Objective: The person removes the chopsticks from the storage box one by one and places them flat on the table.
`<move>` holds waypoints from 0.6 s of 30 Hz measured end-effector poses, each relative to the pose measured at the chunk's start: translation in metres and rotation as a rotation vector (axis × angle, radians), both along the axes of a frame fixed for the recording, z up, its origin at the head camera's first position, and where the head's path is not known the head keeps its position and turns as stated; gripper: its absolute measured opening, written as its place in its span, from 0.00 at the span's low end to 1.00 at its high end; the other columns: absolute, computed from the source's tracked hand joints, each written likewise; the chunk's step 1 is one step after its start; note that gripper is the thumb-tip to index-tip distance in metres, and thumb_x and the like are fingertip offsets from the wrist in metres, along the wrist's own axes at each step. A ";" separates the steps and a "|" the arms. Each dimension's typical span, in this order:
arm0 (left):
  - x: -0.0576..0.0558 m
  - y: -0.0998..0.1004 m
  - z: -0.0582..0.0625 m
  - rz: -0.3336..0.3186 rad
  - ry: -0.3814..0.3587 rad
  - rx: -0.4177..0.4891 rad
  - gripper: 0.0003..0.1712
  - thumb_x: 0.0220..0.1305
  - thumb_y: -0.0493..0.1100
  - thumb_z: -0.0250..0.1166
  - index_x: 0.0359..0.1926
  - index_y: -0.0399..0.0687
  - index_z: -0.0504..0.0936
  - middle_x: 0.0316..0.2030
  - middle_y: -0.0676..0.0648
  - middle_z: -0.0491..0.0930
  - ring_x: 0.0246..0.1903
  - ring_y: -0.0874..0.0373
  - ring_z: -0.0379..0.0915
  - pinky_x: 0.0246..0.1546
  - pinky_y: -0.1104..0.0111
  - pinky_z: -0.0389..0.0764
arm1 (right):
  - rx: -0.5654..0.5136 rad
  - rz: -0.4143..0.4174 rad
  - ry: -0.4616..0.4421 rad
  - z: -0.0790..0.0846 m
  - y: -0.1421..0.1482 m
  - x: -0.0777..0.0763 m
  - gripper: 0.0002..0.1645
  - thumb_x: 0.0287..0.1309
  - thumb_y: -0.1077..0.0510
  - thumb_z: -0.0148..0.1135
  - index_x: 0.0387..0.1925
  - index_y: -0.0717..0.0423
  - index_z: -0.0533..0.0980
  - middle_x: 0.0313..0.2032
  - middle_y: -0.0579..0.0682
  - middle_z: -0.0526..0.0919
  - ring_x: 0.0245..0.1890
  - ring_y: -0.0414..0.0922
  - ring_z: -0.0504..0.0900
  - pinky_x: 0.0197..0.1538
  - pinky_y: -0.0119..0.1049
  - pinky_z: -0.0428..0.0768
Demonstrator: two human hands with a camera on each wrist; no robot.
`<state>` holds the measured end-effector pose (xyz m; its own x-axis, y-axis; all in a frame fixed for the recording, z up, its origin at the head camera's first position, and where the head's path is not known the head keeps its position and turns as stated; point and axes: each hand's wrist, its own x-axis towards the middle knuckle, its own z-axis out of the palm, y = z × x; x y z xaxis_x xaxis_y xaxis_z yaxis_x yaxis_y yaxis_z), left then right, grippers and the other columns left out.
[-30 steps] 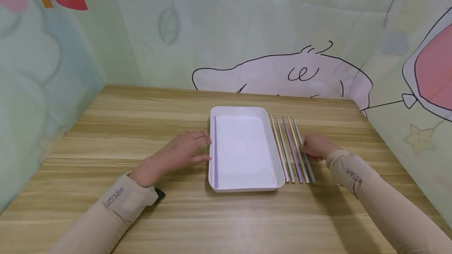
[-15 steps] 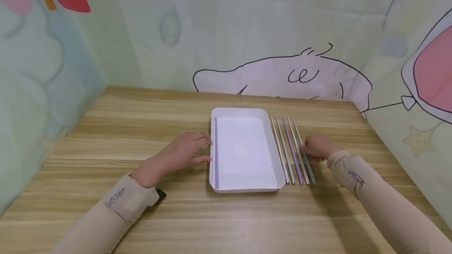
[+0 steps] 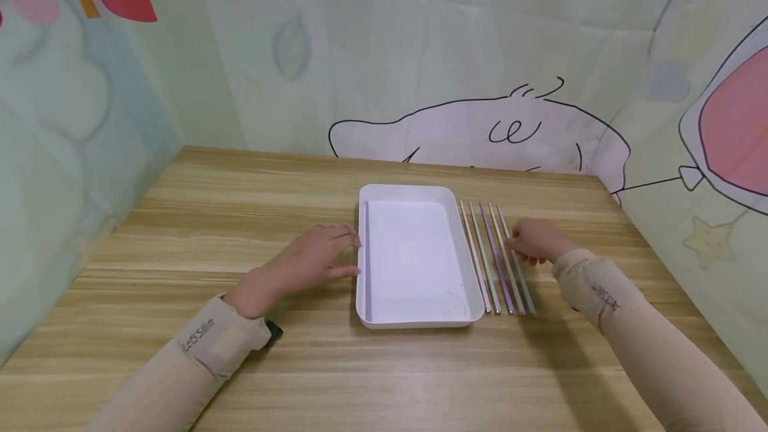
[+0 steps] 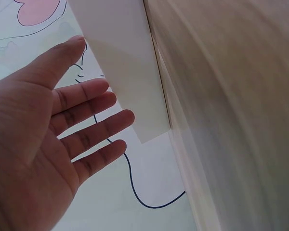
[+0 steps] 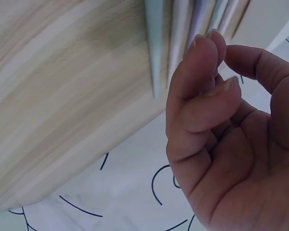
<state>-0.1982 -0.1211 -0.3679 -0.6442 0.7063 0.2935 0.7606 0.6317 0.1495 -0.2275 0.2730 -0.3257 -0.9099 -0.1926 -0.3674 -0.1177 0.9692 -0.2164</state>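
Note:
A white rectangular tray (image 3: 411, 259) lies in the middle of the table. Along its inner left side runs a narrow lilac strip (image 3: 369, 262); whether this is a stick or shaded wall I cannot tell. My left hand (image 3: 312, 255) is at the tray's left wall, fingers and thumb extended and apart. To the right of the tray lie several slim metallic chopsticks, pink, green and purple, side by side. My right hand (image 3: 537, 240) is over the outermost green chopstick (image 3: 521, 272), fingers loosely bent. Nothing shows in its grasp in the right wrist view.
The wood-grain table (image 3: 258, 185) meets a printed cloth backdrop (image 3: 384, 52) at the back and both sides. Small marks dot the tray's floor near its front right corner. A dark band (image 3: 273, 333) shows at my left wrist.
My right hand shifts slightly up and away from the table's front, its fingers a little higher along the green chopstick. The left hand, tray and chopsticks stay put.

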 end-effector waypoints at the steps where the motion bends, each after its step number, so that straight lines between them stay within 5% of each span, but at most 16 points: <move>1: 0.000 0.000 0.000 0.000 0.001 0.001 0.23 0.57 0.52 0.69 0.46 0.39 0.80 0.47 0.44 0.81 0.48 0.50 0.79 0.49 0.55 0.80 | 0.003 0.000 0.001 0.001 -0.003 0.000 0.19 0.66 0.56 0.49 0.21 0.59 0.73 0.17 0.48 0.76 0.17 0.40 0.74 0.21 0.30 0.73; 18: -0.002 0.000 -0.002 0.004 -0.022 -0.011 0.23 0.58 0.52 0.68 0.47 0.39 0.80 0.49 0.44 0.81 0.49 0.50 0.79 0.51 0.54 0.80 | -0.041 0.104 0.043 0.016 -0.061 -0.005 0.18 0.65 0.56 0.49 0.21 0.58 0.73 0.17 0.47 0.77 0.16 0.40 0.76 0.20 0.28 0.73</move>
